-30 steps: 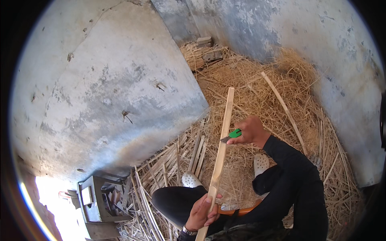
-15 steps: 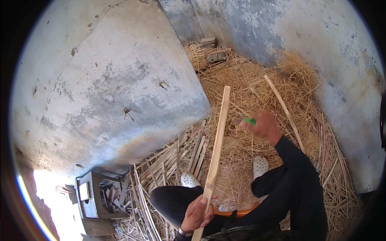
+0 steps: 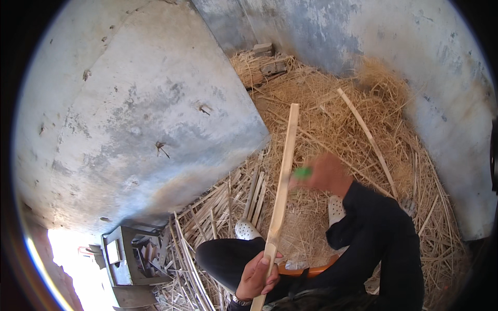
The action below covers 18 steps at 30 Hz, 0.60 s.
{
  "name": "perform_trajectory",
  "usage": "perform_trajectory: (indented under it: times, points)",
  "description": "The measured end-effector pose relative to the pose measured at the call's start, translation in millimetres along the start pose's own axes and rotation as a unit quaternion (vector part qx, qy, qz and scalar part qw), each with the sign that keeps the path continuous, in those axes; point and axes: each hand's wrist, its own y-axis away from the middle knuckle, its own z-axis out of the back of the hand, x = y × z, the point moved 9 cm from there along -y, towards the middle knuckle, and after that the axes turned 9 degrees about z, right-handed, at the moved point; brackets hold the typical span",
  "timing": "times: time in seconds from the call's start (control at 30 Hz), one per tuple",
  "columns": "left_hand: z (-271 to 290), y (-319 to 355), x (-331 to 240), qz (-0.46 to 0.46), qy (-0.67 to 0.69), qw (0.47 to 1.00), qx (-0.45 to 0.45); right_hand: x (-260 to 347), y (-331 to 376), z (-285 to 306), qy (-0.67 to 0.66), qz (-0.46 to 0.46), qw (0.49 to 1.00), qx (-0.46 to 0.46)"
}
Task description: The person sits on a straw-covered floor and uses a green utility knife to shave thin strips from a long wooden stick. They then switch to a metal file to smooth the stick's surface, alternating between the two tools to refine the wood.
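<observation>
My left hand [image 3: 258, 276] is closed around the lower part of a long pale bamboo strip [image 3: 287, 171], which rises away from me at a slight tilt. Close to the strip's right edge, about midway up, is my right hand [image 3: 329, 174], smeared by motion. It grips a small green-handled tool [image 3: 302, 172]; the blur hides its working end, and I cannot tell whether it touches the strip.
Loose straw and shavings [image 3: 306, 228] cover the floor around my white shoes [image 3: 247, 229]. Another strip [image 3: 367, 137] lies on the right. Split strips pile at left, beside a wooden stool [image 3: 122, 262]. Worn walls [image 3: 155, 119] enclose the corner, with bricks [image 3: 263, 50] at the back.
My right hand has moved left and slightly toward me, bringing the green-handled tool close to the strip. My left hand keeps its hold, and the strip has barely shifted.
</observation>
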Motion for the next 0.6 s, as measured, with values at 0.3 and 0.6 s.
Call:
perform_trajectory:
  times: [0.3, 0.6]
  points:
    - [-1, -2, 4, 0.023, 0.051, 0.998, 0.016, 2, -3, -9, -0.010, 0.002, 1.000, 0.025]
    - [-3, 4, 12, 0.011, 0.123, 0.991, 0.052, 0, -5, -5, 0.016, 0.021, 1.000, 0.000]
